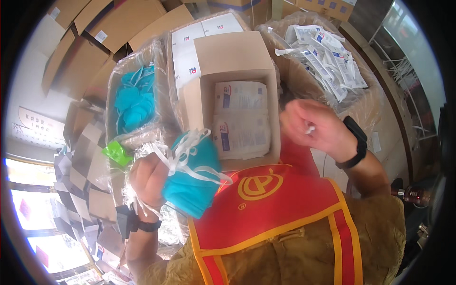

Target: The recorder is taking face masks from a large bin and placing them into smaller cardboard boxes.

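My left hand (148, 179) is closed round teal face masks (192, 185), whose white straps dangle loosely over the front. The masks hang just beside the near left corner of an open carton (228, 52). Flat white packets (241, 118) with blue patches lie inside that carton in two groups. To the carton's right, my right hand (319, 127) is held up with its fingers curled in and slightly blurred. A small white bit shows at its fingers, too small to name.
A plastic-lined box (161, 71) of teal masks (135, 102) stands left, and another lined box (365, 102) of white packets (327, 57) right. White boxes (223, 24) sit behind the carton. A bright green piece (117, 153) lies at left. Brown cartons (118, 23) pile up behind.
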The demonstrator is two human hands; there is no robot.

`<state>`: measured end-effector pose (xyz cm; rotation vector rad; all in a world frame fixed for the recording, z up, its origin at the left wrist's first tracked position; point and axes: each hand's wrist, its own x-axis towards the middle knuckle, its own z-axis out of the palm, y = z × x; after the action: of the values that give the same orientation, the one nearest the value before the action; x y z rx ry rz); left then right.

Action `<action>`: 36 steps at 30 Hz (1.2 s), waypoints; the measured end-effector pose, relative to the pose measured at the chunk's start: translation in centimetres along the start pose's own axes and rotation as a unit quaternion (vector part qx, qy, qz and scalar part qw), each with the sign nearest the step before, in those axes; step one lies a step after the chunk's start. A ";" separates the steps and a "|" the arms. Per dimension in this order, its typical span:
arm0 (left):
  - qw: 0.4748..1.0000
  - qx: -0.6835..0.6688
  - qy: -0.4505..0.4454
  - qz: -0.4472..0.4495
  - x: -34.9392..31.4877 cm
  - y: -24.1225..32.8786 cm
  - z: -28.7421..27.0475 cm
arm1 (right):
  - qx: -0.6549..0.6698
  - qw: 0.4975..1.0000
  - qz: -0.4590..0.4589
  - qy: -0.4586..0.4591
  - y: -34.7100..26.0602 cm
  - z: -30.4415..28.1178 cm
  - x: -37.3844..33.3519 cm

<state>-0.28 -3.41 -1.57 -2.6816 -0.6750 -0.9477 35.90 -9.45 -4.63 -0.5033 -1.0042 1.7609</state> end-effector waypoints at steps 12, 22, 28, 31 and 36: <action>0.529 -0.713 0.258 -0.381 0.1 -1.5 7.4 | -0.108 0.992 0.052 0.040 7.1 1.1 10.5; 0.447 -0.833 0.223 -0.238 5.0 -0.9 7.6 | -0.080 0.989 0.113 -0.060 8.0 4.4 7.6; 0.392 -0.831 0.292 -0.264 8.4 1.0 5.7 | -0.112 0.970 0.178 -0.119 5.2 6.3 5.5; 0.483 -0.787 0.276 -0.268 7.5 -0.6 5.2 | -0.070 0.977 0.166 -0.113 6.0 4.4 5.1; 0.455 -0.834 0.244 -0.195 7.1 -1.6 5.5 | 0.011 0.976 0.186 -0.115 5.2 4.1 4.7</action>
<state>6.78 2.35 -1.17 -2.6025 0.0907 -3.9640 28.14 -7.56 -5.99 -0.5059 -1.0995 2.2021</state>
